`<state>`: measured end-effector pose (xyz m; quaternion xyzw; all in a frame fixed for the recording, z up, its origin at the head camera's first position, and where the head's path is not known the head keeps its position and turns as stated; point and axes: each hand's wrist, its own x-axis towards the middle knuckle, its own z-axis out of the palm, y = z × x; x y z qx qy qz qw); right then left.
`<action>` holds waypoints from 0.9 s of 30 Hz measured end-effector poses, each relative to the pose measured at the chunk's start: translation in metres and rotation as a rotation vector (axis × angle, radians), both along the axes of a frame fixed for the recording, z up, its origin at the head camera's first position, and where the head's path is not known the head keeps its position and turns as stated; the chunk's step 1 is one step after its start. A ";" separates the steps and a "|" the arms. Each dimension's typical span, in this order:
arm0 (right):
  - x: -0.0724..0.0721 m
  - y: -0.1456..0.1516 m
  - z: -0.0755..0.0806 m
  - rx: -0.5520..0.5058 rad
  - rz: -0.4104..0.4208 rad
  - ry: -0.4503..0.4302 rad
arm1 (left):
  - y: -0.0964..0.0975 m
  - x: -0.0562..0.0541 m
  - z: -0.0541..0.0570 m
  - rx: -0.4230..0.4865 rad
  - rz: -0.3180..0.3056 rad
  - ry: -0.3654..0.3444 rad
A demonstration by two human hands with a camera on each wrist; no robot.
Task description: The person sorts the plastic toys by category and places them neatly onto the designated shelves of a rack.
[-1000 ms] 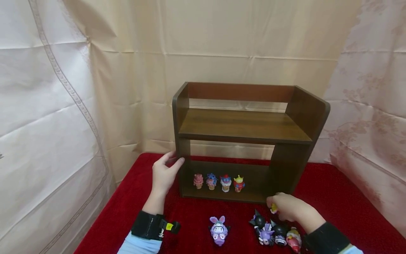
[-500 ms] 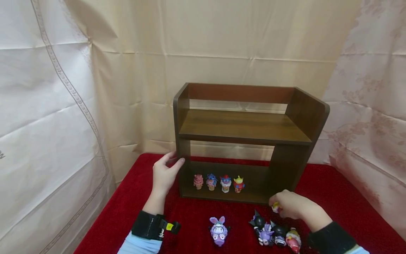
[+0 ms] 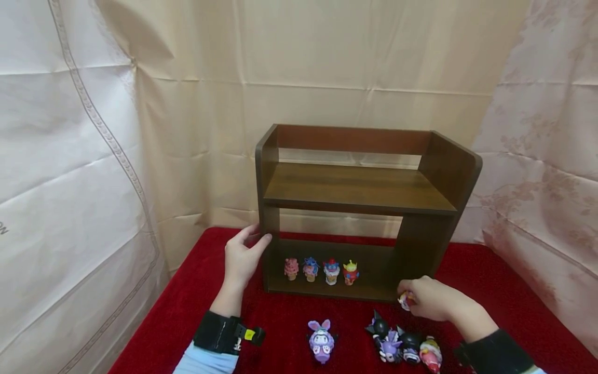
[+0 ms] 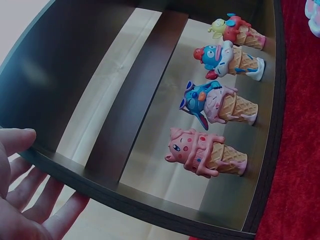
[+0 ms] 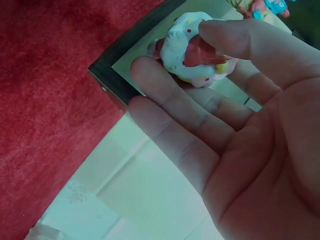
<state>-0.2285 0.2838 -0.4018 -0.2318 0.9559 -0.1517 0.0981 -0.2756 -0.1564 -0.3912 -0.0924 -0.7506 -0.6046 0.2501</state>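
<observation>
My right hand (image 3: 432,297) pinches a small figurine (image 5: 187,47), white with coloured dots and a reddish-brown part, between thumb and fingers. It is in front of the brown wooden shelf's (image 3: 359,187) lower right corner. At the shelf's left side panel, my left hand (image 3: 242,255) touches the edge with fairly straight fingers, the thumb apart from the others. On the lower board stand several ice-cream-cone figurines in a row: a pink one (image 4: 195,151), a blue one with pink (image 4: 202,100), a blue one with a red hat (image 4: 220,57) and a red one with a yellow-green head (image 4: 235,31).
A purple rabbit-eared figurine (image 3: 321,343) lies on the red cloth (image 3: 187,317) before the shelf. Right of it is a cluster of black-and-purple figurines (image 3: 390,345) with a pink one (image 3: 431,354). Curtains (image 3: 336,62) hang behind and beside.
My right hand has moved slightly up and right with the figurine, which shows turned differently between the fingers. The left hand stays at the side panel.
</observation>
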 end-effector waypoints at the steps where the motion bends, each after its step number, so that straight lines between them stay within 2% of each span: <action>1: 0.000 0.001 0.000 -0.007 -0.005 0.004 | 0.000 0.000 0.000 -0.002 0.003 0.000; 12: 0.000 0.006 0.007 -0.079 0.029 0.054 | 0.000 -0.002 -0.001 0.005 0.006 0.003; 23: 0.000 0.006 0.015 -0.138 0.015 0.050 | -0.001 -0.002 -0.003 0.004 0.008 0.000; 27: 0.000 0.006 0.020 -0.148 0.023 0.078 | 0.000 -0.002 -0.002 0.006 0.011 0.008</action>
